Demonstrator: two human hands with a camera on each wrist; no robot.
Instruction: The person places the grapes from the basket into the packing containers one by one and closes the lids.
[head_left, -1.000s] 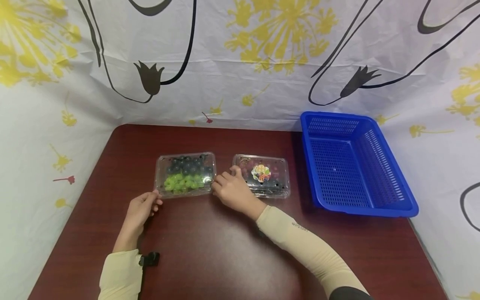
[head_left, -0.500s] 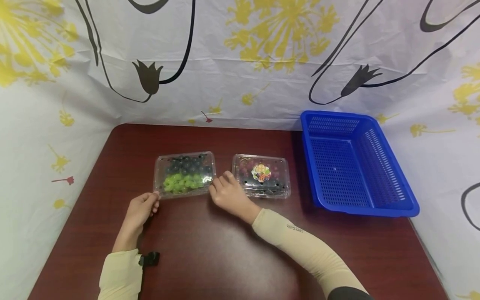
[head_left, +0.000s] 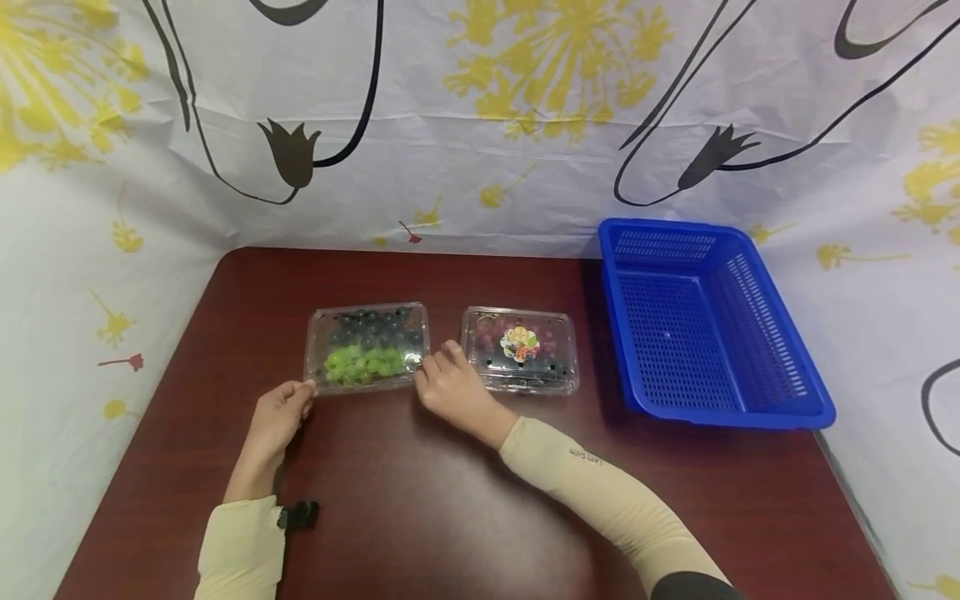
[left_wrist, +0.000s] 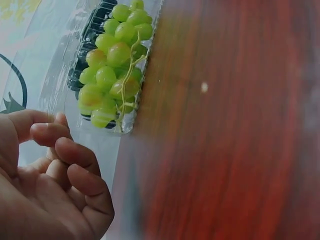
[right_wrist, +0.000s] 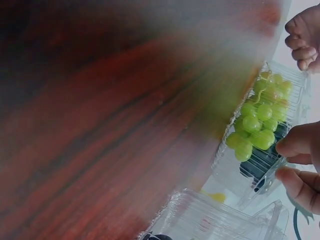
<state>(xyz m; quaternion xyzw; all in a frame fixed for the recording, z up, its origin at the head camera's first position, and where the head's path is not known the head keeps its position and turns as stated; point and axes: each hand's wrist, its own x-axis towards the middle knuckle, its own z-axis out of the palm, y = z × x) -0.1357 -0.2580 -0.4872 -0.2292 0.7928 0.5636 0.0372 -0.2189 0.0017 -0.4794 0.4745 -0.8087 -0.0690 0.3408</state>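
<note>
I see grape box [head_left: 367,347] on table [head_left: 420,500], left of second box [head_left: 521,350]. Left hand [head_left: 276,421] at its near-left corner, fingers curled, just touching. Right hand [head_left: 450,387] pinching its right edge. Basket [head_left: 772,350] far right.

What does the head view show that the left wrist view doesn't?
Only the head view shows the blue basket, the second clear box with the round sticker, the right hand at the grape box's right end, and both sleeves. Only the left wrist view shows the green grapes' stem and the left hand's curled fingers close up. Both show the grape box on the dark red table and the left hand at its corner.
</note>
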